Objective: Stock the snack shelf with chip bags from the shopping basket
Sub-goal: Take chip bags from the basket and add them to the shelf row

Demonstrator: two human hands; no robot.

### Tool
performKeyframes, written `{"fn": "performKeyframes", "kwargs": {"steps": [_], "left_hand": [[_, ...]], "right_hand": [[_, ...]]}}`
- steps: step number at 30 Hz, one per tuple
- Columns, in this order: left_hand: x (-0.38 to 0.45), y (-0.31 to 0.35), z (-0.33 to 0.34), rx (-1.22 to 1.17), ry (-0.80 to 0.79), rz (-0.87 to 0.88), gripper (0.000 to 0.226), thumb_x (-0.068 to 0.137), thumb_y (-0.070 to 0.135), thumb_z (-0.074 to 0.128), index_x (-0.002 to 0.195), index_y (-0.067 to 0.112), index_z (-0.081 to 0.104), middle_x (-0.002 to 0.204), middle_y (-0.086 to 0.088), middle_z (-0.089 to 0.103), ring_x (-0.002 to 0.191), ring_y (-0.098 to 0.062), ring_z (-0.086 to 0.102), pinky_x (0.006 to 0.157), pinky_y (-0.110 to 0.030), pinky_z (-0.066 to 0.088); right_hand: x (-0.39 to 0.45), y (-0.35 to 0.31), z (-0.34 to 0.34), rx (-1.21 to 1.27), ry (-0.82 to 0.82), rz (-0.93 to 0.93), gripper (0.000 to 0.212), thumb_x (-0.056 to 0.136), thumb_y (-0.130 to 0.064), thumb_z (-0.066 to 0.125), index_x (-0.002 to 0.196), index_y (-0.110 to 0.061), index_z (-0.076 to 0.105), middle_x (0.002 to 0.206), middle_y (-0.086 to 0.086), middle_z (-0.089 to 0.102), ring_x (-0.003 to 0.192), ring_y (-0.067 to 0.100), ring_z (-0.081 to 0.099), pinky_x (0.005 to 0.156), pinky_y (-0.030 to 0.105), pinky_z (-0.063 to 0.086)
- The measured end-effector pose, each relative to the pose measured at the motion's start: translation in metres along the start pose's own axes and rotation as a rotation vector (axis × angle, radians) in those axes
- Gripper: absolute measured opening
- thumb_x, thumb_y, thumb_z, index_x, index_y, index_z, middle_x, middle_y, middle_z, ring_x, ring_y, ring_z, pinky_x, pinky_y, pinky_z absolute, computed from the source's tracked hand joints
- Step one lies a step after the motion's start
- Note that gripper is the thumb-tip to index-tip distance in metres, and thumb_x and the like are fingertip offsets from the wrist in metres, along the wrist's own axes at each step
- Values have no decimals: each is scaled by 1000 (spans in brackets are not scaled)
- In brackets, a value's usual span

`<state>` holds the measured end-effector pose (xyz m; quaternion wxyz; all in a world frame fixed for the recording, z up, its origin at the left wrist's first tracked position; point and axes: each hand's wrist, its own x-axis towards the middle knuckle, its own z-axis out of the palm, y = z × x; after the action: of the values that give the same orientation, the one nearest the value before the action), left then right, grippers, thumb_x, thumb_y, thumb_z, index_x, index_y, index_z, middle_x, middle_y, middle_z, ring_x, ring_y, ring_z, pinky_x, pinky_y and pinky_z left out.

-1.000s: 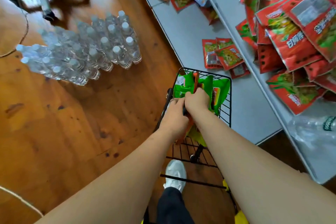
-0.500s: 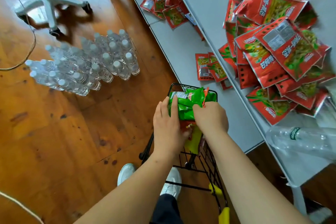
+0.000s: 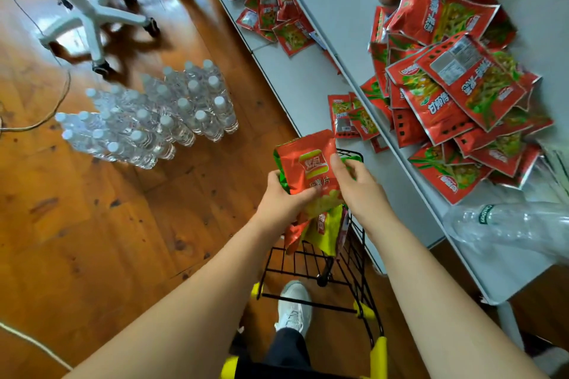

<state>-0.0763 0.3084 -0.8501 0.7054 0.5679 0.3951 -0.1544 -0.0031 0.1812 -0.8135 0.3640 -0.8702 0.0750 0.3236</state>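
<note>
Two hands [image 3: 320, 191] round one red chip bag [image 3: 309, 163]

Red foil chip bag [image 3: 311, 166] held over the basket: yellow-edged logo panel with unclear characters, and below it white characters ending "薯片". Red-and-green foil snack bags [image 3: 443, 101] heaped on the grey shelf: white characters seen upside down, not surely legible. Clear plastic bottle [image 3: 505, 221] lying on the shelf: green label, white lettering, roughly "Chustion", blurred.
</note>
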Motion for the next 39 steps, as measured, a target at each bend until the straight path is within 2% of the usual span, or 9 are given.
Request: {"fn": "performKeyframes", "kwargs": {"steps": [6,10,15,23,25,29,34,36,39], "left_hand": [[-44,35,-24,-151,-266,-97,41,90,25,65,128,22,50,117,-6,69,102,-24,70,83,-40,59],[-93,49,-35,-112,-264,-88,62,78,42,73,131,22,49,118,-8,70,105,-28,70,90,-45,57],[-197,86,-52,87,-188,-32,80,65,72,70,126,25,49,115,1,71,99,-18,72,95,-44,55],[-371,119,-25,433,-307,22,90,56,98,45,120,37,63,117,5,71,108,-19,67,101,-45,49],[-415,125,1,488,-357,8,76,68,88,49,115,31,67,111,4,73,103,-19,69,100,-44,50],[-499,132,78,705,-466,175,45,91,65,41,99,28,65,103,1,69,102,-22,64,100,-39,47],[-566,88,204,872,-712,290,66,82,78,43,113,25,67,112,-3,72,105,-25,67,97,-46,50],[-600,62,258,863,-843,269,64,74,80,50,110,29,64,108,1,73,100,-21,70,91,-44,55],[-658,20,333,866,-1007,262,45,86,58,58,120,28,57,113,2,69,98,-15,70,78,-28,57]], "right_hand": [[-39,-11,-4,237,-145,27,75,77,-72,55,139,-31,43,125,-9,59,111,13,58,95,31,45],[-97,-21,-2,396,-117,77,69,67,-73,64,123,-34,57,113,-7,70,101,14,68,95,41,53],[-221,-53,-9,497,51,122,37,83,-62,57,110,-36,60,100,-14,69,93,6,65,84,29,51],[-439,-71,-57,666,399,207,35,89,-56,53,114,-33,58,109,-8,65,102,13,61,91,32,48],[-478,-59,-73,762,477,200,31,90,-52,54,115,-33,58,114,-6,67,102,12,64,90,30,51],[-550,-22,-126,912,683,181,26,91,-42,59,112,-28,57,101,-12,67,85,-5,61,64,4,46],[-620,68,-197,1037,901,222,42,76,-62,66,110,-39,57,108,-14,67,100,8,65,93,32,51],[-652,112,-226,1076,987,242,39,81,-57,64,114,-38,55,108,-14,65,102,10,63,92,30,50],[-697,180,-266,1122,1140,299,48,76,-63,64,112,-32,58,104,-13,67,96,9,65,88,31,54]]}}
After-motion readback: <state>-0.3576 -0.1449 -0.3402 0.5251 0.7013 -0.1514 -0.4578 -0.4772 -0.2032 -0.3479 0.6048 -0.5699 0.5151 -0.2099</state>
